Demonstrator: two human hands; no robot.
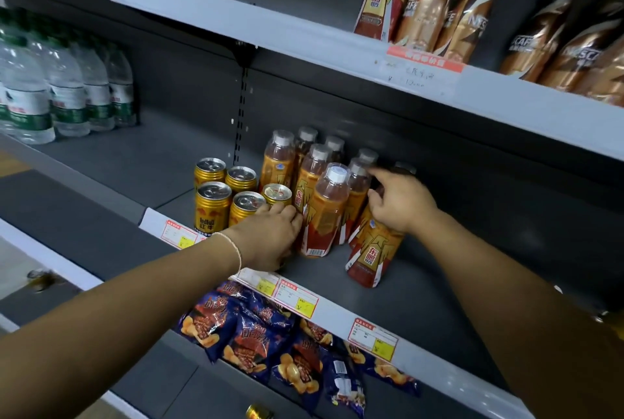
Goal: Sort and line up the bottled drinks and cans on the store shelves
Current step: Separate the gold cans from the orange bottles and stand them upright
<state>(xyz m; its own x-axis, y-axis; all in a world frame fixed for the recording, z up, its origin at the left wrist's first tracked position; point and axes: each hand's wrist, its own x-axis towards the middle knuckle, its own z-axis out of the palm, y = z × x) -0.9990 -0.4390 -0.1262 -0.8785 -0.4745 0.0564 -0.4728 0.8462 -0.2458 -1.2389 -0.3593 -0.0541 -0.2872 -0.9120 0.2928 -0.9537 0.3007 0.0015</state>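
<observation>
A dark middle shelf (405,297) holds orange bottles (314,165) clustered right of gold cans (212,195). The right hand (401,202) grasps a tilted bottle (371,249) just right of the cluster, its top leaning away. The left hand (273,236) curls round the front bottle (326,216).

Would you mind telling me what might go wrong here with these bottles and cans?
The leaning bottle under your right hand stands tilted near the shelf edge; if the grip slips, it may fall off. Your left hand sits wedged between the front bottle and the gold cans, so a nudge might topple either.
</observation>
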